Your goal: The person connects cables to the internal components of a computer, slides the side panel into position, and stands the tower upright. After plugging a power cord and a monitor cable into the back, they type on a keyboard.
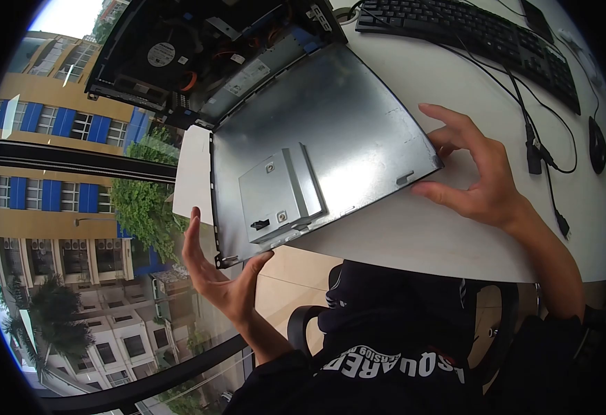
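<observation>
A metal computer side panel (pixel 344 117), its bare inner face up, lies tilted between my hands with its far edge against the open desktop computer case (pixel 213 62). My left hand (pixel 227 287) is curved around the near left corner, thumb at the front edge and fingers beside the left edge. At the near right corner, my right hand (pixel 483 176) has its thumb by the front edge and its fingers on the right edge, partly hidden. A raised bracket plate (pixel 275 197) is fixed to the panel. Inside the case show a fan and cables.
On the white table (pixel 400 242) lie a black keyboard (pixel 469 41), several black cables (pixel 532 149) and a mouse (pixel 597 145). A window with buildings outside is on the left. A black chair armrest (pixel 303 325) is below the table edge.
</observation>
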A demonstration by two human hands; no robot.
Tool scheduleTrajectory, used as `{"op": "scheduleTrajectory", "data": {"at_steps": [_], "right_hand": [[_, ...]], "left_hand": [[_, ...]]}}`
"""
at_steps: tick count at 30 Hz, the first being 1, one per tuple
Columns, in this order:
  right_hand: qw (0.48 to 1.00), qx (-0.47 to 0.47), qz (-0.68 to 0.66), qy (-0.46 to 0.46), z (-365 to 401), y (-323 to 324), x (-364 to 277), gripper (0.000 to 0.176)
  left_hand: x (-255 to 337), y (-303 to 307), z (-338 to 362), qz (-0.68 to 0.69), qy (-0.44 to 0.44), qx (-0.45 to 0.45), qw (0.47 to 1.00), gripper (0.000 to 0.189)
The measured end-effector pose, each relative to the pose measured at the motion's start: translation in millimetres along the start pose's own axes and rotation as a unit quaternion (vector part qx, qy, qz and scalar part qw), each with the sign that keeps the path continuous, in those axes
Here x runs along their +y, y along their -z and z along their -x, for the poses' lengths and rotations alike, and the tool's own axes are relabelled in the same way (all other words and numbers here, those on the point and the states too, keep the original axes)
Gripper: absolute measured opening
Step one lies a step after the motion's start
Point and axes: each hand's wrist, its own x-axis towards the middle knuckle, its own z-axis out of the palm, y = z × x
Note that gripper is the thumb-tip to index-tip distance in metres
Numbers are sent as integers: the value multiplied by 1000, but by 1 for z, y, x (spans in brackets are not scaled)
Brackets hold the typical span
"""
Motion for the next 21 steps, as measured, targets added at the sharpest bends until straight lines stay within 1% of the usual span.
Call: {"op": "scheduleTrajectory", "data": {"at_steps": [2, 5, 8, 11, 15, 16, 19, 20, 21], "right_hand": [[1000, -8, -13, -24, -1, 2, -2, 86], [1000, 3, -7, -20, -3, 2, -3, 80], [998, 18, -41, -43, -2, -1, -1, 74], [997, 18, -57, -49, -2, 1, -1, 70], [994, 22, -81, -63, -4, 3, -1, 68], [995, 23, -77, -60, -4, 3, 0, 67], [995, 24, -75, -61, -4, 4, 2, 66], [995, 24, -76, -62, -3, 4, 2, 65], [995, 22, -78, -65, -3, 5, 2, 65]], "left_hand": [[3, 3, -7, -4, -14, 2, 1000, 114], [2, 11, -22, -17, -49, 9, 999, 112], [8, 23, -46, -61, -95, 17, 993, 111], [7, 35, -76, -72, -125, 32, 989, 109], [13, 47, -119, -80, -118, 26, 989, 102], [17, 49, -128, -84, -126, 28, 988, 96], [23, 54, -154, -130, -119, 48, 983, 89], [27, 50, -161, -125, -115, 59, 984, 84], [25, 49, -168, -115, -113, 62, 985, 84]]}}
